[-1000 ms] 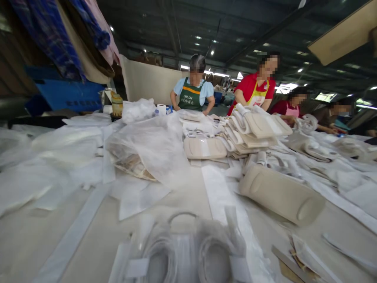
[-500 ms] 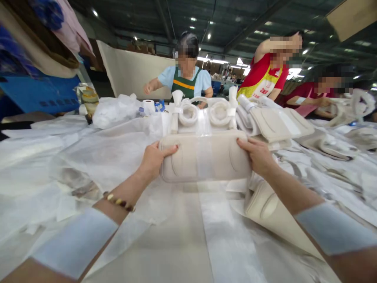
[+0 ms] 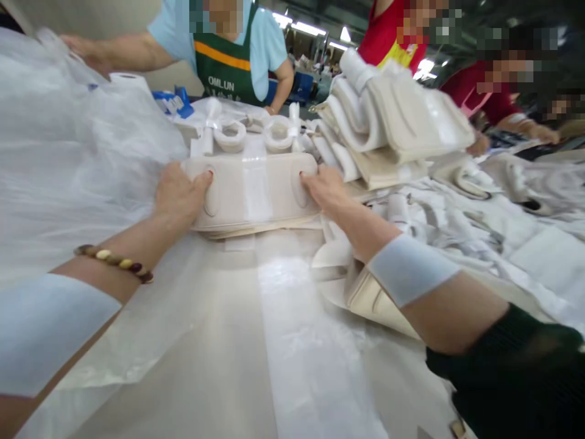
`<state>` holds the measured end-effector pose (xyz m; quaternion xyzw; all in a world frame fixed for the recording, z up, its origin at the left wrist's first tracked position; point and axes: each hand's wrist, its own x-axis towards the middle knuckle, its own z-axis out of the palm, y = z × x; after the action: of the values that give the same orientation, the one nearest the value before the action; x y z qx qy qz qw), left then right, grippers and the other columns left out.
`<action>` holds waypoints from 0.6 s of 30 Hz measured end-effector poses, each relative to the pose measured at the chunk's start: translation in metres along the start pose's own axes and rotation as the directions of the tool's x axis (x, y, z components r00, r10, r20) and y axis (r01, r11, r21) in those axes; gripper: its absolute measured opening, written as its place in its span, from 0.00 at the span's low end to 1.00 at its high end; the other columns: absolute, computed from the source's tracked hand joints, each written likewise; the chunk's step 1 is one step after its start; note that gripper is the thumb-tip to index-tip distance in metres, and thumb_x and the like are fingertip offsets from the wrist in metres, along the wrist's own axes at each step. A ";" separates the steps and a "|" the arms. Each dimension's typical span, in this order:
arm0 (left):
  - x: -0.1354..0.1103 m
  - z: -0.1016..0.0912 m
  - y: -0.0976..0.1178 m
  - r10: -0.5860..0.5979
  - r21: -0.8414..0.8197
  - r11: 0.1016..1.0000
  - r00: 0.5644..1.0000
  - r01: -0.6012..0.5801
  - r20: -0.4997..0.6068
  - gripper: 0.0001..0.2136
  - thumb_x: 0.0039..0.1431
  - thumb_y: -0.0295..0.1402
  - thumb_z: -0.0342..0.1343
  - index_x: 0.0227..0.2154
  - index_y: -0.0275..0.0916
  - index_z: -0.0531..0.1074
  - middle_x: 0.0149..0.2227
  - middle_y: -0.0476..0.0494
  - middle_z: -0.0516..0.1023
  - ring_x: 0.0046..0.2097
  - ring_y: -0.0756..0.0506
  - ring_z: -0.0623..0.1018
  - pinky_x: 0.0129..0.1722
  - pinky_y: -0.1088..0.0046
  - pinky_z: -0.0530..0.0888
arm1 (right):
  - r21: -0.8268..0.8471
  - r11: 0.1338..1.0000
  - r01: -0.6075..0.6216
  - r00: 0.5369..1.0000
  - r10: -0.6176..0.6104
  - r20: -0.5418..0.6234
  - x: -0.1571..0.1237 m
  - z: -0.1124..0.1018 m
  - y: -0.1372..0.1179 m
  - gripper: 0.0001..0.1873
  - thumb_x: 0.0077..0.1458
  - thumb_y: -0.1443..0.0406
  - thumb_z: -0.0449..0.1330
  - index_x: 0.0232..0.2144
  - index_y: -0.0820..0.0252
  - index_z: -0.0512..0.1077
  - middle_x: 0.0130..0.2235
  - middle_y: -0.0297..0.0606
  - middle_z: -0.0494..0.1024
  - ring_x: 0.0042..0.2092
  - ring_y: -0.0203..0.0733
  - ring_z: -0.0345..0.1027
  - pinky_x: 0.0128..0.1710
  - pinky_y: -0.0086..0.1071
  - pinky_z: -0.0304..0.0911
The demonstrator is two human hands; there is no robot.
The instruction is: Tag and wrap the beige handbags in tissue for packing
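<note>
A cream handbag (image 3: 231,192) with a translucent band round its middle lies front side up, away from me. My left hand (image 3: 180,192) grips its left end, the thumb pressed on the front near a curved seam. At the opposite end my right hand (image 3: 326,186) holds on in the same way. Beyond the bag's far edge are two wrapped white rings (image 3: 230,135) and white wrapped upright ends, seemingly its handles. The fingers under the bag are hidden.
Folded cream bags (image 3: 406,122) are piled at right, with more wrapped pieces around them. Crumpled translucent plastic sheeting (image 3: 105,146) covers the left. A broad pale strip (image 3: 301,317) runs toward me. A co-worker in a green apron (image 3: 223,67) stands opposite; two others are at right.
My view has tipped down and shifted, so the handbag and both hands appear farther left and higher. Both hands keep their hold. The opposite co-worker's arm now reaches to the plastic sheeting.
</note>
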<state>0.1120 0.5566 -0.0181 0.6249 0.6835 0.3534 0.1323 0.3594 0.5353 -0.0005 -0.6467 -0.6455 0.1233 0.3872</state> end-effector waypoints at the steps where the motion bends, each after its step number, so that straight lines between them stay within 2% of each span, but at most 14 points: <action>1: -0.012 -0.004 0.006 0.003 0.020 1.000 0.999 -0.002 -0.050 0.25 0.59 0.36 0.50 0.49 0.15 0.60 0.53 0.17 0.65 0.56 0.27 0.64 0.54 0.44 0.59 | -0.021 1.000 -0.012 1.000 0.012 -0.009 -0.020 -0.018 -0.010 0.11 0.49 0.62 0.60 0.33 0.63 0.73 0.38 0.45 0.77 0.44 0.54 0.70 0.47 0.49 0.61; 3: -0.043 -0.011 0.019 0.075 0.030 0.997 0.990 -0.072 -0.116 0.25 0.58 0.32 0.50 0.53 0.17 0.57 0.55 0.20 0.63 0.59 0.31 0.61 0.58 0.50 0.56 | 0.001 1.000 0.007 0.997 -0.007 -0.071 -0.071 -0.066 -0.021 0.16 0.48 0.61 0.61 0.40 0.59 0.72 0.44 0.41 0.76 0.46 0.49 0.69 0.48 0.46 0.62; 5: -0.082 -0.012 0.030 0.202 -0.021 0.978 0.974 -0.205 -0.099 0.26 0.55 0.32 0.52 0.55 0.24 0.58 0.56 0.28 0.64 0.60 0.37 0.62 0.61 0.58 0.56 | 0.038 0.998 -0.043 0.967 0.051 -0.248 -0.128 -0.121 -0.014 0.18 0.50 0.56 0.59 0.43 0.55 0.72 0.46 0.39 0.76 0.46 0.48 0.69 0.47 0.44 0.63; 6: -0.103 -0.010 0.037 0.284 -0.103 0.951 0.956 -0.291 -0.072 0.27 0.53 0.35 0.54 0.54 0.26 0.61 0.56 0.28 0.66 0.59 0.36 0.63 0.60 0.57 0.57 | 0.029 0.992 -0.124 0.915 0.125 -0.384 -0.155 -0.148 -0.002 0.19 0.49 0.54 0.59 0.43 0.53 0.72 0.46 0.39 0.76 0.47 0.48 0.69 0.47 0.44 0.62; 7: -0.123 -0.006 0.044 0.334 -0.215 0.920 0.942 -0.328 -0.005 0.26 0.52 0.38 0.54 0.53 0.30 0.62 0.55 0.31 0.67 0.58 0.37 0.65 0.59 0.57 0.59 | 0.029 0.970 -0.242 0.845 0.225 -0.484 -0.180 -0.173 0.013 0.21 0.48 0.51 0.60 0.43 0.53 0.72 0.46 0.39 0.75 0.47 0.49 0.68 0.49 0.46 0.61; 8: -0.142 0.000 0.052 0.345 -0.325 0.898 0.933 -0.297 0.103 0.26 0.51 0.41 0.54 0.52 0.33 0.63 0.54 0.33 0.69 0.55 0.37 0.69 0.56 0.57 0.64 | 0.058 0.931 -0.362 0.778 0.335 -0.531 -0.201 -0.193 0.030 0.24 0.46 0.49 0.59 0.43 0.53 0.72 0.47 0.40 0.75 0.48 0.51 0.68 0.51 0.49 0.59; 10: -0.173 0.015 0.073 0.278 -0.473 0.877 0.894 -0.086 0.353 0.27 0.51 0.45 0.53 0.51 0.36 0.63 0.53 0.34 0.70 0.51 0.37 0.73 0.49 0.58 0.70 | 0.193 0.798 -0.571 0.669 0.588 -0.454 -0.232 -0.221 0.068 0.27 0.41 0.46 0.61 0.40 0.56 0.72 0.48 0.43 0.74 0.52 0.55 0.64 0.55 0.50 0.52; 12: -0.192 0.033 0.097 0.204 -0.510 0.852 0.820 0.121 0.535 0.29 0.48 0.48 0.57 0.50 0.36 0.64 0.55 0.32 0.68 0.52 0.36 0.72 0.49 0.60 0.69 | 0.374 0.666 -0.645 0.606 0.744 -0.281 -0.249 -0.229 0.100 0.27 0.39 0.46 0.62 0.39 0.54 0.72 0.51 0.42 0.72 0.56 0.55 0.60 0.55 0.49 0.53; 13: -0.196 0.042 0.109 0.172 -0.512 0.835 0.787 0.202 0.592 0.31 0.45 0.48 0.60 0.50 0.35 0.65 0.56 0.31 0.67 0.55 0.35 0.69 0.51 0.60 0.67 | 0.450 0.606 -0.656 0.603 0.779 -0.171 -0.254 -0.228 0.112 0.27 0.39 0.45 0.63 0.39 0.53 0.72 0.51 0.41 0.73 0.56 0.55 0.61 0.53 0.48 0.56; 15: -0.198 0.059 0.130 0.129 -0.511 0.795 0.733 0.326 0.668 0.35 0.36 0.48 0.66 0.48 0.35 0.66 0.56 0.29 0.67 0.58 0.33 0.65 0.53 0.62 0.64 | 0.563 0.519 -0.643 0.638 0.770 0.020 -0.258 -0.218 0.127 0.26 0.40 0.45 0.63 0.39 0.51 0.73 0.48 0.38 0.76 0.54 0.54 0.64 0.48 0.46 0.61; 18: -0.192 0.077 0.150 0.105 -0.481 0.749 0.636 0.455 0.765 0.36 0.36 0.53 0.65 0.46 0.34 0.67 0.53 0.29 0.70 0.56 0.33 0.68 0.51 0.62 0.65 | 0.686 0.439 -0.580 0.711 0.684 0.163 -0.258 -0.204 0.136 0.27 0.39 0.47 0.64 0.40 0.51 0.73 0.45 0.37 0.78 0.51 0.53 0.67 0.45 0.42 0.63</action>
<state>0.3098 0.3947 -0.0261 0.5543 0.4642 0.2552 0.6420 0.5590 0.2436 -0.0417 -0.6516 -0.2309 0.4462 0.5684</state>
